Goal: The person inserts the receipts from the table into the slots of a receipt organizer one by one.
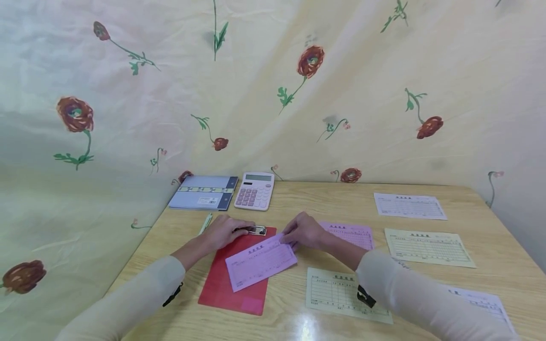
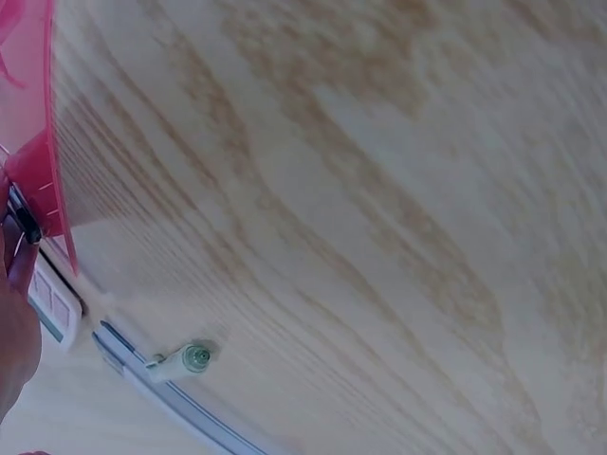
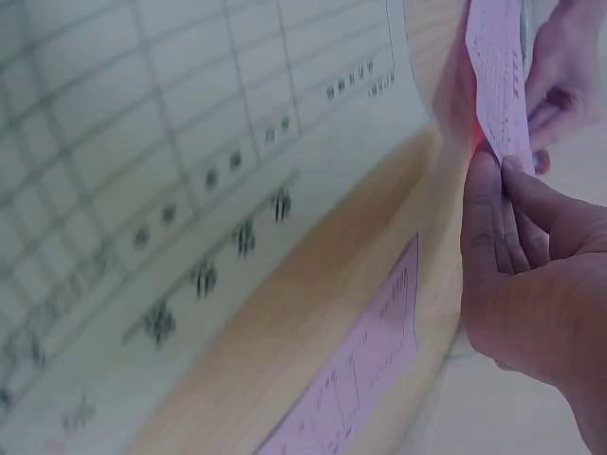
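A red clipboard (image 1: 213, 289) lies on the wooden table, a metal clip (image 1: 257, 230) at its top end. My left hand (image 1: 223, 232) grips that clip, fingers curled over its left side; the left wrist view catches only part of the hand (image 2: 14, 322) at the edge. Between thumb and fingers my right hand (image 1: 304, 230) pinches the right end of a pink printed slip (image 1: 260, 263). The slip slants across the clipboard, its upper edge below the clip. In the right wrist view, the thumb and fingers of the right hand (image 3: 541, 265) close on the slip's corner.
Another pink slip (image 1: 350, 234) lies behind the right wrist. Yellowish slips (image 1: 428, 248) and white slips (image 1: 409, 207) are spread over the right side. A calculator (image 1: 254, 191), a blue notebook (image 1: 202, 192) and a pale green pen (image 1: 206, 222) sit at the back left. Flowered cloth (image 1: 256, 94) hangs behind.
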Tool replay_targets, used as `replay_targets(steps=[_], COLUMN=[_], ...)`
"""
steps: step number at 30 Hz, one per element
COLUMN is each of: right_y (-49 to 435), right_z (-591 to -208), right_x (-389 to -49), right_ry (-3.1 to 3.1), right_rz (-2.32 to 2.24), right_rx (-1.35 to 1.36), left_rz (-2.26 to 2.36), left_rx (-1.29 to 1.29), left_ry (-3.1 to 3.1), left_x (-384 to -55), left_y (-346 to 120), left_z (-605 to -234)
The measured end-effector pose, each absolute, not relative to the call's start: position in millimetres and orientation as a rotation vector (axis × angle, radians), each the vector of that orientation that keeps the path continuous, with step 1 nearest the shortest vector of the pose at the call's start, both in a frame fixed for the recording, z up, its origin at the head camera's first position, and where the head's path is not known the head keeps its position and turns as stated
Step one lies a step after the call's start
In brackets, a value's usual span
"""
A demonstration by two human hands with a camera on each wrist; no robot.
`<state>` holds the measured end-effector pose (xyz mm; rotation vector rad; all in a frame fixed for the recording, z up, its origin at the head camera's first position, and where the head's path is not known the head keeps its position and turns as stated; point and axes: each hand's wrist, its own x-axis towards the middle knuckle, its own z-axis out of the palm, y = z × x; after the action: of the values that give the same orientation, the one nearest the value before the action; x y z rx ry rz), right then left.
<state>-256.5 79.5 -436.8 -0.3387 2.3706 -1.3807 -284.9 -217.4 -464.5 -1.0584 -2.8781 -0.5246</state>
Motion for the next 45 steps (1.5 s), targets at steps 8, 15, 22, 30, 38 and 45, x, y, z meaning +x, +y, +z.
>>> replay_targets(steps=[8,15,22,30,38,45], right_y=[57.6,47.9,42.8,39.3,37.9,35.9], right_z=[-446.4,-445.7,-448.4,-452.2,-453.0,-449.6], right_x=[-249.1,-246.4,-245.7,-245.1,-241.5,-237.8], right_ry=[2.322,2.272,2.239,2.231,2.243,2.275], right_rz=[-1.439,-1.524,-1.585,-1.617,-1.657,-1.642], right_rx=[-0.272,-0.199,-0.085,-0.018,0.0,0.019], left_rz=[-0.504,-0.484,-0.499,-0.485,-0.433,-0.307], left_rx=[-1.097,-1.13,-1.188,-1.182,-1.19,-1.183], left_ry=[-2.872,-2.851,-2.785,-2.796,-2.826,-2.847], left_x=[-286.3,-287.8,-289.1,-286.6,-285.6,-285.4], left_y=[-218.1,-217.9,-217.9,-216.8,-215.6,-214.0], left_z=[-464.3,-465.6,-466.0,-464.0,-461.8,-461.1])
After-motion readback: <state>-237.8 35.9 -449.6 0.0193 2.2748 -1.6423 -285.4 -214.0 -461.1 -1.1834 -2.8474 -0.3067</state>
